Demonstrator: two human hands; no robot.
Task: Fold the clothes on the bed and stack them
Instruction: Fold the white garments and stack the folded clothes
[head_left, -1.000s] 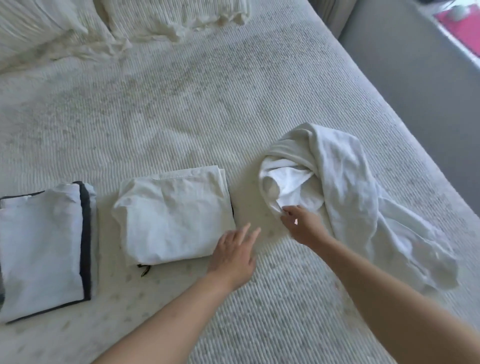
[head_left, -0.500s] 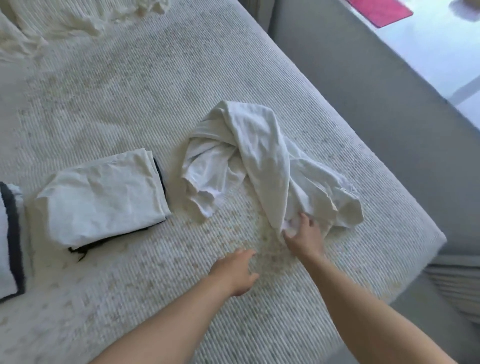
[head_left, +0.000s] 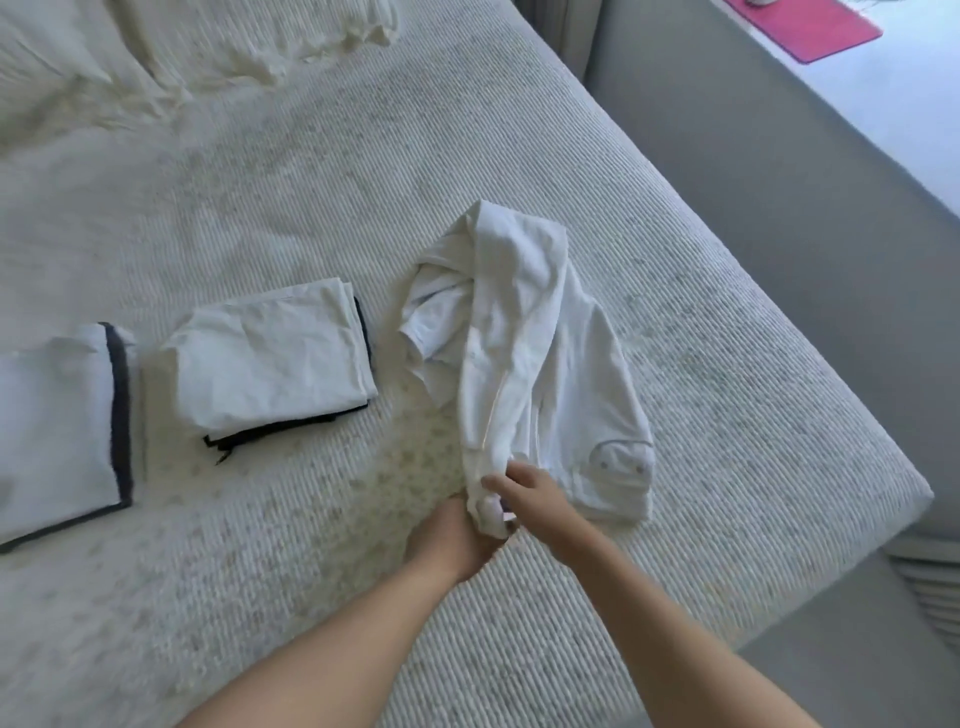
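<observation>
A wide bed (head_left: 597, 234) fills most of the view, covered in a pale ribbed spread with faint speckled patches; rumpled cream pillows (head_left: 171, 52) lie along its far edge; past the right edge runs a grey floor (head_left: 753, 166), and beyond that a pale surface carries a pink mat (head_left: 810, 28); no writing or label can be read anywhere. Near the bed's right corner lies a crumpled white garment (head_left: 524, 332), twisted on itself, with two small snaps near its lower right corner; both hands meet at its near end; the left hand (head_left: 457, 540) grips the bunched end from below, and the right hand (head_left: 530, 493) pinches the same end from above. To the left, just beside the garment, sits a folded white piece with dark trim (head_left: 270, 364); further left, apart from it, lies another folded white piece with a dark band (head_left: 57, 426), partly cut off by the picture's edge.
</observation>
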